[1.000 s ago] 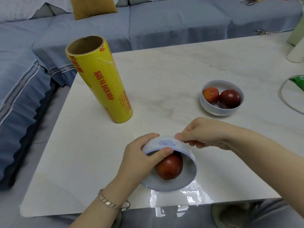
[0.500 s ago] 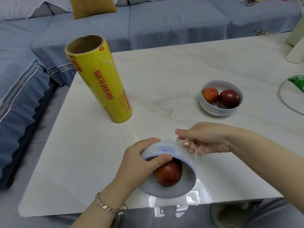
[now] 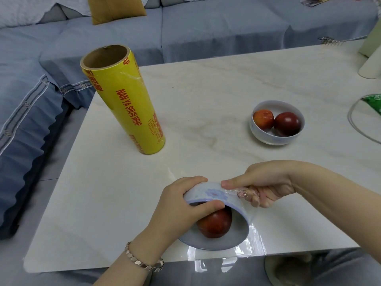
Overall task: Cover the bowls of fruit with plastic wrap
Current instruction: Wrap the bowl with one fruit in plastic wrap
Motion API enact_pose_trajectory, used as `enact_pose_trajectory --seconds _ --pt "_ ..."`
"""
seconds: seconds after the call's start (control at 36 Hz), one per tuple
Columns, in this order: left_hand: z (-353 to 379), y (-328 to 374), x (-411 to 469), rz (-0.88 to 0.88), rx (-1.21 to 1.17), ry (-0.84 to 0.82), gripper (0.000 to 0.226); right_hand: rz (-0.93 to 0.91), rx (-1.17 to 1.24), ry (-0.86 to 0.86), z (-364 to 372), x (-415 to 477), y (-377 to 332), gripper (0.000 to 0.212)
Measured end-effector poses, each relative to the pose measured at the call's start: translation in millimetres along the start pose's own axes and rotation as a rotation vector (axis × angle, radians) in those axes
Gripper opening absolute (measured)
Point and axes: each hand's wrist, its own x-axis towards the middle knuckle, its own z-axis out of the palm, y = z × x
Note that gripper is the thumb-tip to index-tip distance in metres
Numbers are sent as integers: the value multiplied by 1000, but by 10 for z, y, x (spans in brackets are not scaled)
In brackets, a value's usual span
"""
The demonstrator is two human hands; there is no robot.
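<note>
Plastic wrap [image 3: 245,193] stretches over a tilted bowl [image 3: 214,240] at the near edge of the white tabletop [image 3: 206,96], its mouth turned toward you and a single red fruit [image 3: 215,223] resting inside; your left hand [image 3: 181,207] is clamped on the raised rim, thumb hooked over the lip and touching the fruit, while your right hand [image 3: 266,182] pinches a gathered bunch of film against the bowl's outer wall, just beside the left hand's fingers; loose film trails down the right side and lies glinting on the tabletop by the bowl's lower edge. To do this step well, you keep the left hand firm so the bowl does not roll, draw the film taut with the right and press it flat onto the outer wall, working round the rim a little at a time; you take the thumb out of the opening before the film closes over it, or the seal will pucker there; tilting any further risks the fruit rolling out. Farther back to the right sits the second bowl [image 3: 276,122], upright with two red fruits, seemingly not yet covered; the yellow roll [image 3: 127,108] stands on end to the left, well apart from both bowls, ready for the next sheet.
</note>
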Motion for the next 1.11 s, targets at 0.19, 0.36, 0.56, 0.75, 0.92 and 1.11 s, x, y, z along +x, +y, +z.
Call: enact_pose_trajectory --seconds 0.19,0.36,0.56,0.75,0.92,1.11 --pt "5 -38 -3 -17 -30 20 45 -233 134 149 64 55 74 31" --pt "-26 -85 -31 -12 -62 -8 45 -756 295 600 289 255 238 27" --pt "-44 -76 -89 138 -93 27 55 -778 253 699 397 418 249 27" --pt "-101 -12 -97 256 -97 26 53 -480 174 300 347 330 231 40" --pt "-80 -46 -101 269 -38 -1 54 -368 87 234 272 310 298 13" --pt "-100 -83 -66 198 -112 128 49 -896 189 719 199 46 349 17"
